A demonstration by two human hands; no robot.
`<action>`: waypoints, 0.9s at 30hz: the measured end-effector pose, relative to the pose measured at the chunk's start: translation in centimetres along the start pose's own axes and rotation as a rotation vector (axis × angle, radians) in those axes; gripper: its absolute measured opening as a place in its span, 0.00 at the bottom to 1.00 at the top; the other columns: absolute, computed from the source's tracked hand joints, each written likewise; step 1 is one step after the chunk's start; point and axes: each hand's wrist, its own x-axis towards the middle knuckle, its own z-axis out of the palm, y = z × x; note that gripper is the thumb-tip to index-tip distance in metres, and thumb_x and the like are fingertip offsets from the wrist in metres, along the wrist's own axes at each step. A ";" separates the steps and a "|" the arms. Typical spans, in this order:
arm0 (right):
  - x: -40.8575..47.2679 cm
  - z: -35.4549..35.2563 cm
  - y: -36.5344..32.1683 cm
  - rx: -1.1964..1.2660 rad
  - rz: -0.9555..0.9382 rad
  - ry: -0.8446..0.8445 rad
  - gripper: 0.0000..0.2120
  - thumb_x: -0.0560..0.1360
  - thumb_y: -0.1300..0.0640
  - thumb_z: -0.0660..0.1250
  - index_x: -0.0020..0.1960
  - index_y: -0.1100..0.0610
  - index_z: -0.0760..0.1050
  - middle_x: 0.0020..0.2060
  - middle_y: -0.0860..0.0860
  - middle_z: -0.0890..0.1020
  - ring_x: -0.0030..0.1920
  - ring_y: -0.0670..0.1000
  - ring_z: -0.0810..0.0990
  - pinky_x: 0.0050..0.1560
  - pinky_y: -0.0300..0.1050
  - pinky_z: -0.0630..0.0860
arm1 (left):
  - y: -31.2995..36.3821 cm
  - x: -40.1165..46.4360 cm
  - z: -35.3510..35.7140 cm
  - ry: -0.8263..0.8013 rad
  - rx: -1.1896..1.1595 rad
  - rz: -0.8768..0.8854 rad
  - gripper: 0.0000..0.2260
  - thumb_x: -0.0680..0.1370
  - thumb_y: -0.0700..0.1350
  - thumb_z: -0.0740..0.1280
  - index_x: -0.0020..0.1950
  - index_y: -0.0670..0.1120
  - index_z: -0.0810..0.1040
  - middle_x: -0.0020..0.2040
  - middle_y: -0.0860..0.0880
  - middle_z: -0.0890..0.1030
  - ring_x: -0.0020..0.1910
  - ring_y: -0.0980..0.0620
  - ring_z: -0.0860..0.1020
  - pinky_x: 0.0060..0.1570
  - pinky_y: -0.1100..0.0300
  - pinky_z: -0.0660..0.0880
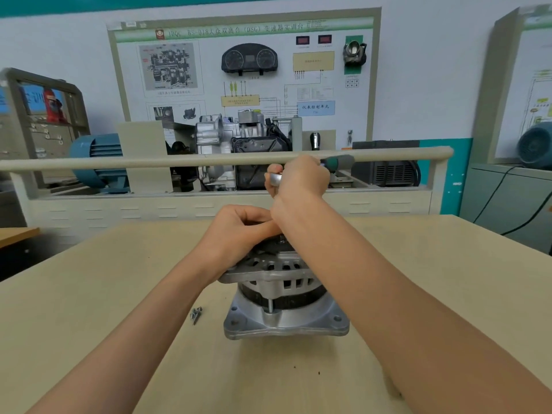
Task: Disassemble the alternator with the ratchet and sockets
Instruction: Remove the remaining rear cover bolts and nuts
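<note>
Gripping ratchet (pixel 334 164) (over alternator (pixel 283 294))

One alternator (pixel 283 294), one ratchet (pixel 336 162), two hands, some loose screws (pixel 196 314).

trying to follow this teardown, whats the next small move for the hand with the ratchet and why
Probably swing the ratchet handle through another short stroke. The right hand grips it above the alternator top, the left hand steadies the housing, and loose screws on the table suggest fasteners are coming out one by one.
</note>
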 end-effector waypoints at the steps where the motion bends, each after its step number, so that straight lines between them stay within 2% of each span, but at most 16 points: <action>1: 0.1 -0.2 -0.4 -0.009 0.064 -0.020 0.12 0.81 0.62 0.49 0.39 0.60 0.63 0.22 0.52 0.69 0.17 0.45 0.66 0.22 0.36 0.66 | 0.2 0.0 0.1 -0.001 -0.011 -0.002 0.09 0.72 0.39 0.71 0.34 0.50 0.84 0.34 0.53 0.84 0.33 0.60 0.81 0.34 0.70 0.75; 3: 0.6 -0.4 -1.1 -0.043 0.266 -0.140 0.13 0.79 0.62 0.48 0.38 0.60 0.64 0.15 0.49 0.65 0.13 0.43 0.63 0.18 0.31 0.64 | 0.2 0.0 0.1 -0.010 -0.008 0.000 0.03 0.71 0.43 0.72 0.37 0.48 0.84 0.35 0.53 0.84 0.33 0.60 0.81 0.35 0.71 0.75; 6: 1.8 -0.6 -1.5 -0.200 0.590 -0.455 0.16 0.81 0.60 0.49 0.41 0.64 0.71 0.17 0.46 0.65 0.14 0.42 0.64 0.16 0.32 0.64 | 0.1 0.1 -0.1 -0.030 0.023 -0.024 0.04 0.71 0.47 0.72 0.40 0.48 0.85 0.35 0.52 0.84 0.32 0.63 0.79 0.32 0.73 0.73; 8: 2.2 -0.6 -1.5 -0.281 0.719 -0.606 0.18 0.81 0.58 0.51 0.43 0.68 0.73 0.19 0.46 0.66 0.15 0.41 0.65 0.16 0.31 0.64 | 0.1 0.0 -0.3 -0.063 0.033 -0.027 0.06 0.72 0.48 0.72 0.43 0.48 0.86 0.39 0.50 0.85 0.34 0.62 0.80 0.33 0.73 0.73; 10: 2.4 -0.6 -1.4 -0.282 0.784 -0.675 0.19 0.81 0.57 0.52 0.44 0.69 0.74 0.20 0.45 0.66 0.15 0.41 0.65 0.16 0.30 0.64 | 0.1 -0.2 -0.4 -0.089 -0.005 -0.032 0.06 0.71 0.47 0.71 0.45 0.48 0.86 0.41 0.50 0.86 0.35 0.63 0.81 0.33 0.74 0.72; 12: 1.9 -0.4 -1.4 -0.250 0.766 -0.665 0.17 0.81 0.58 0.52 0.44 0.68 0.73 0.19 0.45 0.66 0.15 0.41 0.65 0.16 0.30 0.64 | 0.0 -0.2 -0.4 -0.087 -0.045 -0.036 0.07 0.68 0.49 0.72 0.43 0.49 0.86 0.39 0.51 0.85 0.34 0.62 0.81 0.33 0.74 0.72; 13: 1.5 -0.3 -1.2 -0.241 0.699 -0.610 0.16 0.81 0.60 0.51 0.44 0.66 0.73 0.18 0.46 0.66 0.15 0.40 0.65 0.16 0.30 0.64 | 0.0 -0.3 -0.3 -0.079 -0.057 -0.043 0.07 0.67 0.49 0.72 0.41 0.49 0.86 0.37 0.51 0.85 0.34 0.61 0.81 0.33 0.73 0.73; 15: 0.5 -0.2 -0.5 -0.187 0.428 -0.396 0.11 0.80 0.63 0.50 0.43 0.61 0.69 0.18 0.47 0.68 0.15 0.41 0.65 0.17 0.31 0.65 | 0.0 -0.2 -0.1 -0.079 -0.071 -0.036 0.03 0.69 0.45 0.72 0.38 0.51 0.86 0.36 0.51 0.85 0.34 0.60 0.82 0.33 0.72 0.74; 17: -0.1 0.0 0.3 -0.108 0.061 -0.129 0.08 0.81 0.63 0.49 0.48 0.59 0.66 0.25 0.51 0.72 0.17 0.43 0.69 0.20 0.34 0.67 | -0.1 -0.1 0.0 -0.063 -0.060 -0.003 0.13 0.73 0.39 0.70 0.33 0.54 0.85 0.34 0.53 0.84 0.33 0.61 0.82 0.34 0.72 0.74; 18: -0.2 -0.1 0.6 -0.076 -0.040 -0.058 0.07 0.81 0.61 0.48 0.50 0.59 0.64 0.29 0.52 0.72 0.19 0.44 0.70 0.21 0.36 0.68 | -0.2 -0.1 0.0 -0.053 -0.046 0.006 0.16 0.73 0.37 0.69 0.31 0.55 0.84 0.33 0.54 0.84 0.33 0.61 0.82 0.33 0.72 0.74; 19: -0.2 -0.2 0.6 -0.050 -0.056 -0.038 0.07 0.81 0.61 0.48 0.51 0.59 0.64 0.31 0.52 0.71 0.19 0.44 0.70 0.22 0.36 0.68 | -0.1 -0.2 0.0 -0.045 -0.032 0.003 0.15 0.73 0.38 0.69 0.31 0.55 0.84 0.33 0.55 0.84 0.33 0.61 0.82 0.33 0.72 0.74; 21: 0.0 -0.4 -0.1 -0.044 0.078 -0.082 0.09 0.79 0.64 0.48 0.45 0.60 0.65 0.28 0.52 0.71 0.16 0.44 0.69 0.20 0.33 0.68 | 0.1 -0.2 0.2 -0.044 -0.010 -0.009 0.08 0.72 0.43 0.71 0.35 0.54 0.85 0.35 0.53 0.85 0.35 0.60 0.82 0.35 0.70 0.76; 23: 0.7 -0.8 -1.2 -0.089 0.277 -0.208 0.12 0.78 0.65 0.48 0.41 0.62 0.67 0.21 0.52 0.69 0.15 0.44 0.67 0.18 0.31 0.66 | 0.2 -0.2 0.2 -0.057 0.028 -0.013 0.04 0.72 0.47 0.72 0.38 0.53 0.86 0.37 0.52 0.85 0.35 0.60 0.81 0.37 0.69 0.76; 25: 1.3 -1.1 -1.8 -0.169 0.500 -0.402 0.14 0.80 0.63 0.48 0.43 0.65 0.70 0.18 0.49 0.68 0.15 0.43 0.66 0.16 0.32 0.65 | 0.1 -0.2 0.2 -0.070 0.049 -0.016 0.04 0.72 0.49 0.71 0.42 0.52 0.86 0.40 0.50 0.85 0.38 0.59 0.80 0.39 0.68 0.76; 27: 1.6 -1.2 -1.8 -0.242 0.625 -0.551 0.15 0.81 0.61 0.49 0.48 0.68 0.71 0.18 0.47 0.67 0.16 0.42 0.66 0.16 0.32 0.65 | -0.1 -0.2 0.2 -0.071 0.057 -0.015 0.05 0.72 0.49 0.71 0.44 0.50 0.86 0.43 0.47 0.85 0.42 0.54 0.81 0.44 0.64 0.77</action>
